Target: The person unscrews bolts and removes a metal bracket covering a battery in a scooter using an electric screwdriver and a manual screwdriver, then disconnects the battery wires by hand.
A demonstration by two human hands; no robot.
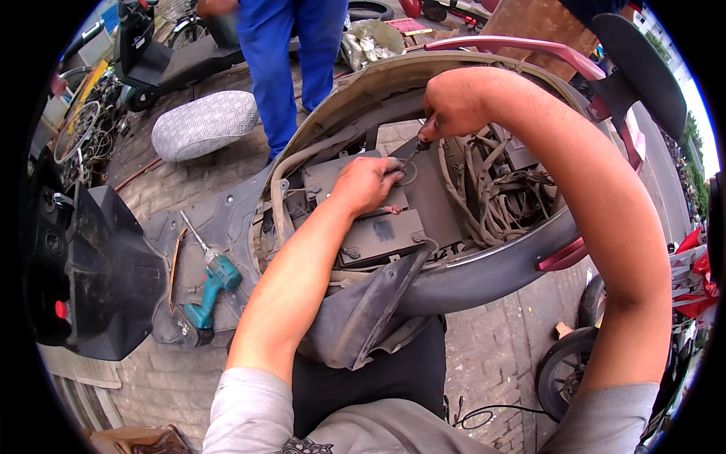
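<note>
I am working in an open scooter body (478, 257) with dark batteries (382, 234) and a tangle of dusty cables (495, 193). My right hand (450, 106), bent down from above, grips a small dark-handled tool (420, 144), perhaps a screwdriver, its thin shaft reaching toward my left fingers. My left hand (367, 181) is closed over the upper battery, fingertips pinched at something small beside a loop of wire (408, 174); exactly what it holds is hidden. A short red lead (392, 209) lies just below that hand.
A teal cordless drill (215, 284) lies on the scooter's footboard (227, 212). A person in blue trousers (268, 53) stands beyond, beside a patterned grey seat (203, 125). A black front panel (113, 265) is at left; a grab rail with backrest (639, 72) and wheels (567, 371) are at right.
</note>
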